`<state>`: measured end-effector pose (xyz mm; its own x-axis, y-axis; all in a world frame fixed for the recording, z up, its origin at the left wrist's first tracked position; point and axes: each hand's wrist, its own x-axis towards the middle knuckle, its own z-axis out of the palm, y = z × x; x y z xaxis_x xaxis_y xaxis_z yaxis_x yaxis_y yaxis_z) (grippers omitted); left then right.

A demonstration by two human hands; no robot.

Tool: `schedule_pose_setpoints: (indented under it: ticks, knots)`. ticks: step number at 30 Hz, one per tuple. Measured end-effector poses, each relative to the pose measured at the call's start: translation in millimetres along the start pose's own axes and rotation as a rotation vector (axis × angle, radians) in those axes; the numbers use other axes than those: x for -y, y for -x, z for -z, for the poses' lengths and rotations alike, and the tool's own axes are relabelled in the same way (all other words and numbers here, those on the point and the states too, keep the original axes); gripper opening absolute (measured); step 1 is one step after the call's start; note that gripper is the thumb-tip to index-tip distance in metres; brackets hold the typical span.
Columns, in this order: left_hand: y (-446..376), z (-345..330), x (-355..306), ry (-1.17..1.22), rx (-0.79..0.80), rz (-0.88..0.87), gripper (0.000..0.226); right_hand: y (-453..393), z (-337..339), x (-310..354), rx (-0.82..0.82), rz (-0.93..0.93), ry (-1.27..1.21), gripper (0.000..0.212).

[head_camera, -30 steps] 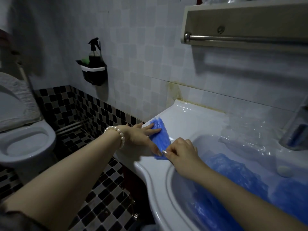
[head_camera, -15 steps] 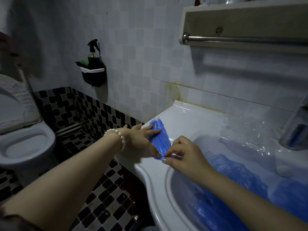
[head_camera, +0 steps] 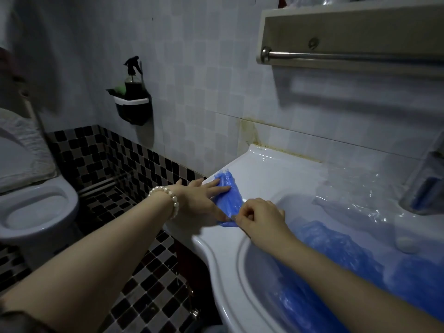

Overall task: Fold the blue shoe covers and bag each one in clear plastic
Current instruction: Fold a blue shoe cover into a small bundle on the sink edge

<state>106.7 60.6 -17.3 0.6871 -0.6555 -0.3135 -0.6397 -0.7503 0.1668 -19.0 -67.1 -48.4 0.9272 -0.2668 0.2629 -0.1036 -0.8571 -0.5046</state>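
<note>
Head view. Blue shoe cover (head_camera: pixel 228 195) flattened on the left rim of the white sink (head_camera: pixel 269 174), centre of the frame. Left hand (head_camera: pixel 204 197) spread flat on the cover's left edge, fingers straight and pressing, nothing grasped; pearl bracelet (head_camera: pixel 168 195) on its wrist. Right hand (head_camera: pixel 260 218) just below and right of it, fingers curled, pinching the cover's near end at the rim. More blue shoe covers (head_camera: pixel 336 265) heaped in the basin, lower right of the frame. Clear plastic bags (head_camera: pixel 360 195) lying crumpled on the sink's back ledge, right of centre. Toilet (head_camera: pixel 36 207) at the left edge. Black wall holder (head_camera: pixel 133 109) with a spray bottle (head_camera: pixel 132 78) upper left of centre. Towel rail (head_camera: pixel 348 55) upper right.
</note>
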Motion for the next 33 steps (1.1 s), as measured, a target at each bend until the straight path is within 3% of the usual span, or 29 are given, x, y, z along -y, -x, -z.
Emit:
schedule_pose_setpoints:
  ticks: [2, 5, 10, 13, 17, 20, 24, 28, 33]
  knots:
    - [1, 0, 0, -0.006, -0.002, -0.007, 0.083, 5, -4, -7, -0.110, 0.057, -0.198, 0.026]
    - [2, 0, 0, 0.012, -0.001, -0.014, 0.083, 6, -8, -15, -0.242, 0.255, -0.156, 0.012]
    - [3, 2, 0, 0.040, 0.033, -0.006, 0.096, -3, -4, -10, -0.061, 0.124, -0.071, 0.016]
    - [1, 0, 2, 0.014, 0.017, -0.010, 0.095, -3, 0, -12, 0.021, 0.143, -0.124, 0.026]
    - [1, -1, 1, 0.010, 0.004, -0.011, 0.094, -1, 11, -16, 0.102, 0.184, -0.251, 0.017]
    - [2, 2, 0, 0.046, 0.012, -0.008, 0.090, -6, 12, -8, 0.135, 0.162, -0.100, 0.013]
    - [5, 5, -2, 0.168, 0.059, 0.010, 0.091, -12, 13, 4, 0.222, 0.037, 0.139, 0.037]
    - [6, 2, -4, 0.018, 0.005, 0.017, 0.076, -20, 9, 14, 0.267, -0.046, 0.356, 0.028]
    - [4, 1, -5, 0.049, 0.017, 0.026, 0.081, -20, 6, 19, 0.244, -0.037, 0.552, 0.031]
